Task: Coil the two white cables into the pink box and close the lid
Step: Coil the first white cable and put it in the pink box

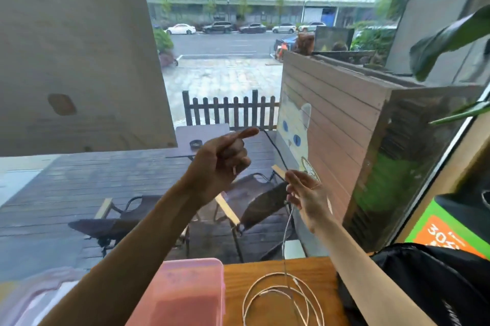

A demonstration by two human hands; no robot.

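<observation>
Cable [285,290] runs taut-ish from left hand [222,164] across to right hand [305,193], then drops straight down to loose loops on the table [270,270], right of the box [185,296]. Against the window the raised stretch reads dark; below the right hand it reads white. Left hand is raised, palm toward the camera, index finger extended with the cable over its tip, other fingers curled in, a white cable end showing under them. Right hand lower, palm up, fingertips pinching the cable where it turns down. Both forearms reach forward and up from the bottom edge. Box sits at the near table edge, pink, translucent lid lying on it. Wooden tabletop; black bag [424,286] at the right. Window ahead: deck, folding chairs, picket fence, cat mural on slatted wall, street with parked cars.
</observation>
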